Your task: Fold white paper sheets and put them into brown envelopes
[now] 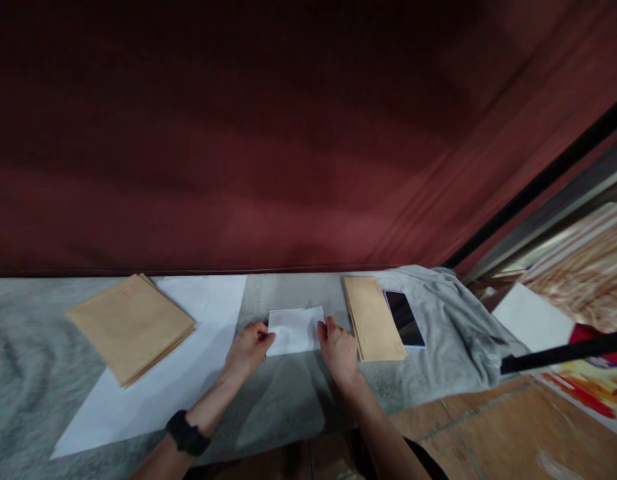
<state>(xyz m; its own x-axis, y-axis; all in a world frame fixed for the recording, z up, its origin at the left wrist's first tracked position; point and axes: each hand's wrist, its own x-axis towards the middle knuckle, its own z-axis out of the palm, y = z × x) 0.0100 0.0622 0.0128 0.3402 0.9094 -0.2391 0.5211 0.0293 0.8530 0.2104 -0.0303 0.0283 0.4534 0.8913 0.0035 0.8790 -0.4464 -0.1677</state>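
A folded sheet of white paper [295, 331] is held in front of me, its upper edge slightly uneven. My left hand [250, 348] pinches its left edge between thumb and fingers. At the opposite edge my right hand [337, 348] grips the paper in the same way. Just right of my right hand lies a stack of narrow brown envelopes [375, 320]. Left of my left hand, a large white sheet [208, 313] is spread out, partly covered by a stack of wider brown envelopes [133, 327].
A phone [405, 319] with a dark screen lies beside the narrow envelopes. Grey cloth [448, 333] covers the work surface, wrinkled at the right. A dark red fabric wall [288, 167] rises behind it. Tiled floor [468, 427] shows at the lower right, near a black bar [563, 353].
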